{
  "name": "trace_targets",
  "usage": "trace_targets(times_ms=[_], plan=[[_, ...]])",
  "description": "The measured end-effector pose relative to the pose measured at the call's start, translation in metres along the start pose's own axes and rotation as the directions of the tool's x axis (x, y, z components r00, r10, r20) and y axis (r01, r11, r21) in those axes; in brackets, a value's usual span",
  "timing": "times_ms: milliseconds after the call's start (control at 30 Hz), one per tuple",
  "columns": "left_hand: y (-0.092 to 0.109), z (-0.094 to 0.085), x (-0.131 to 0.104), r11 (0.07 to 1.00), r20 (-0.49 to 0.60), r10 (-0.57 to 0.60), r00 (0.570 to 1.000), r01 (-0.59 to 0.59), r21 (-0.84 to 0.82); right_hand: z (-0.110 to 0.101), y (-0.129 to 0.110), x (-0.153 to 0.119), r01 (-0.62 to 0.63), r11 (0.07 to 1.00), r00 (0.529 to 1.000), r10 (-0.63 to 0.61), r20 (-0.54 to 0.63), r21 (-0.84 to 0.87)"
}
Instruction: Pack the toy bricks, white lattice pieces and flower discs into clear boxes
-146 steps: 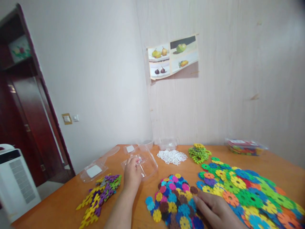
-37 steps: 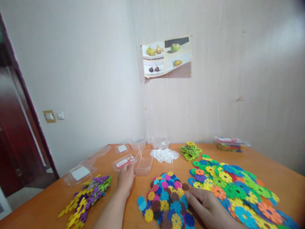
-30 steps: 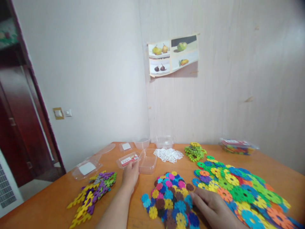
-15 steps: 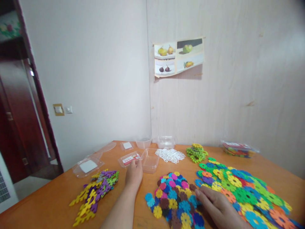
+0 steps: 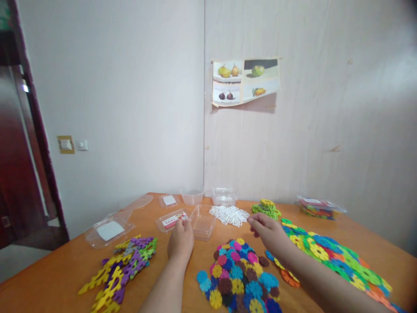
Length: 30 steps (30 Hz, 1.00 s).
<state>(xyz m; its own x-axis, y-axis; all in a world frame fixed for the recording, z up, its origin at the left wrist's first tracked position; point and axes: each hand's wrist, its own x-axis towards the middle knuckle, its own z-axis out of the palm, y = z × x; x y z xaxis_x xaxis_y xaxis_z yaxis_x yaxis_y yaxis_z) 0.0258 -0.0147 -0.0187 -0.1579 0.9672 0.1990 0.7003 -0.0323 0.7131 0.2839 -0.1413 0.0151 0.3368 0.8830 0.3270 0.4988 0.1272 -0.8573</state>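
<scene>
My left hand [image 5: 180, 242] is closed at the near edge of a clear plastic box [image 5: 202, 226], where its labelled lid [image 5: 167, 221] joins the tray. Its fingertips are partly hidden behind the hand. Over the table, just right of a heap of white plastic pieces [image 5: 230, 215], my right hand [image 5: 269, 230] has its fingers bent together; whatever is in them does not show. Below and between the hands lies a pile of small coloured notched discs [image 5: 237, 274]. Larger notched discs [image 5: 317, 251] spread to the right, partly behind my right forearm.
Yellow and purple interlocking pieces [image 5: 122, 274] lie at left, with a clear lid [image 5: 110, 230] beyond them. Along the back stand a clear tub [image 5: 193, 197], another clear container [image 5: 224, 196], green pieces [image 5: 266, 209] and a filled box [image 5: 321, 208]. A wall meets the orange table [image 5: 65, 265].
My right hand has moved from the small discs, up and left toward the white pieces. My left hand stays at the box. The whole view has shifted slightly.
</scene>
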Motion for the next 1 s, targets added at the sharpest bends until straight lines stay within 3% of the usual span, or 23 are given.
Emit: trace_targets(times_ms=[200, 333, 500, 733, 1000], plan=[[0.0, 0.0, -0.001, 0.996, -0.037, -0.035, 0.999, 0.032, -0.087, 0.025, -0.012, 0.064, 0.0, 0.99, 0.998, -0.009, -0.062, -0.139], [0.003, 0.0, -0.005, 0.991, -0.057, -0.055, 0.997, 0.047, -0.127, 0.036, -0.012, 0.092, 0.002, 0.971, 1.0, -0.002, 0.001, -0.24], [0.004, 0.003, -0.01, 0.992, -0.074, -0.043, 0.996, 0.034, -0.119, 0.041, 0.014, 0.118, 0.036, 0.919, 0.992, 0.016, 0.127, -0.394], [0.001, 0.007, -0.01, 0.994, -0.075, -0.03, 0.997, 0.023, -0.104, 0.044, 0.053, 0.133, 0.109, 0.78, 0.982, 0.009, 0.186, -0.616], [-0.006, 0.011, -0.007, 0.988, -0.069, 0.006, 0.998, -0.017, -0.151, 0.041, 0.072, 0.125, 0.081, 0.707, 0.979, 0.074, 0.188, -0.702]])
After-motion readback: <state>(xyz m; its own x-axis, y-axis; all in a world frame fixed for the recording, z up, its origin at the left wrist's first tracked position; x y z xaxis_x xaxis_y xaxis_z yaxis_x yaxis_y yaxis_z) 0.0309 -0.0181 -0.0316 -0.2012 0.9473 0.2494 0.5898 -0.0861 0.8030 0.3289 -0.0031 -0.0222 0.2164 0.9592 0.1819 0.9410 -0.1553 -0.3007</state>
